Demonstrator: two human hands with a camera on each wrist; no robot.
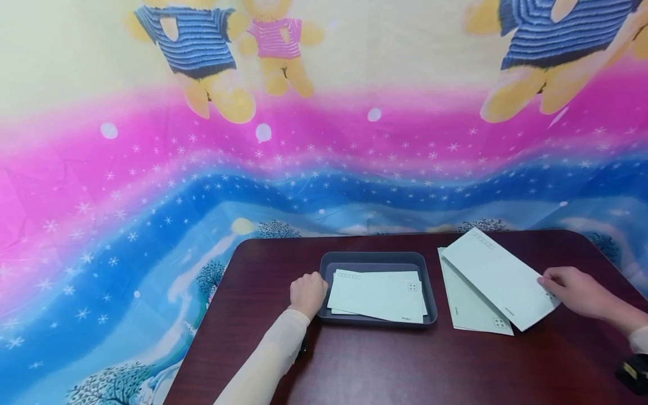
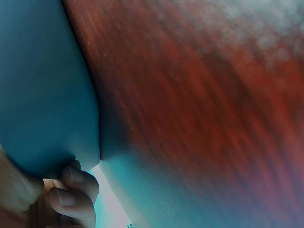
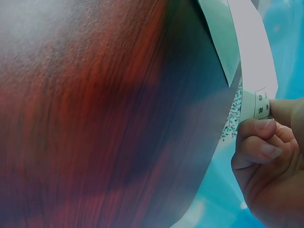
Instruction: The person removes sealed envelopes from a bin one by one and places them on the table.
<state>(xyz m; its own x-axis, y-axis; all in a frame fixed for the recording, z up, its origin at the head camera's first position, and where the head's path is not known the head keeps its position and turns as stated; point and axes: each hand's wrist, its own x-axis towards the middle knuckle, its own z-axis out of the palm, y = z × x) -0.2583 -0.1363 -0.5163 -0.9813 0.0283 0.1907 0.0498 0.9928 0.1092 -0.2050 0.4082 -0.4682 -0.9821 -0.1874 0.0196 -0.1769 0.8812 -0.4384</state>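
Observation:
A dark grey tray [image 1: 377, 257] stands on the table with white envelopes [image 1: 374, 295] lying in it, slightly askew. My left hand [image 1: 307, 293] grips the tray's left rim; the left wrist view shows its curled fingers [image 2: 71, 194] at the tray's wall. To the right of the tray, my right hand [image 1: 577, 289] pinches one envelope [image 1: 501, 275] by its right end, between thumb and fingers. That envelope is tilted over another envelope [image 1: 468, 306] that lies on the table. In the right wrist view, the pinched envelope [image 3: 256, 52] is seen nearly edge-on.
The dark red wooden table [image 1: 364, 360] has rounded far corners. Behind it hangs a colourful cloth [image 1: 324, 140] printed with bears and snowflakes, close to the table's far edge. A black device [image 1: 633, 374] sits at my right wrist.

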